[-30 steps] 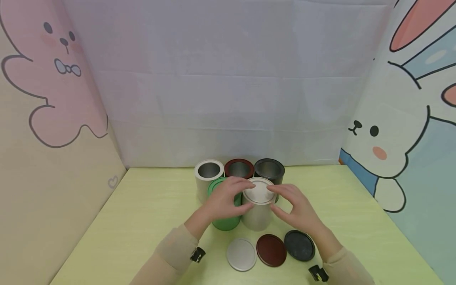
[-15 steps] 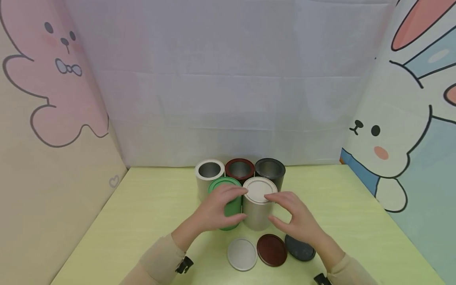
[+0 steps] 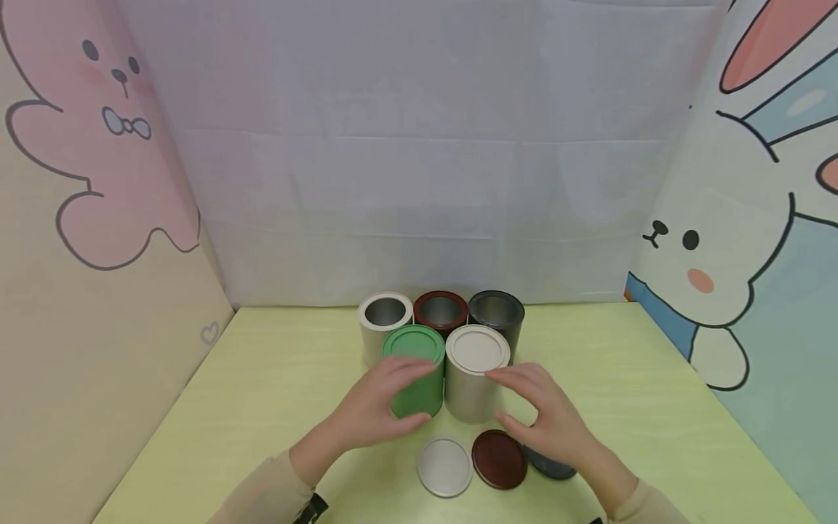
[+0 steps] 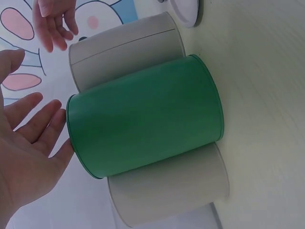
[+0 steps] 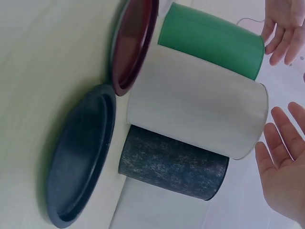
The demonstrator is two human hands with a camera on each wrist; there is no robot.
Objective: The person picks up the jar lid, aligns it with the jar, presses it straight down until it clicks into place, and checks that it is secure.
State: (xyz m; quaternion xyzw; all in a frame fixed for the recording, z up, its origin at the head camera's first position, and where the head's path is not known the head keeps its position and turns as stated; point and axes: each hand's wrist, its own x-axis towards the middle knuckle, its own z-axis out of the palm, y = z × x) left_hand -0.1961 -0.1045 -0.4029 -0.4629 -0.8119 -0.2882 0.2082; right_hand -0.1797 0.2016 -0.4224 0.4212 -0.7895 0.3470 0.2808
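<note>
On table (image 3: 275, 378): green tin (image 3: 414, 371) and white tin (image 3: 473, 375) lidded, three rear tins open, three lids loose; left hand (image 3: 373, 407), right hand (image 3: 546, 411) beside them, fingers spread, holding nothing.

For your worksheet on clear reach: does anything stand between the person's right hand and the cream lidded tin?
Nothing visible does. The right hand hovers open just beside the cream lidded tin; the loose lids lie on the table nearer the person.
</note>
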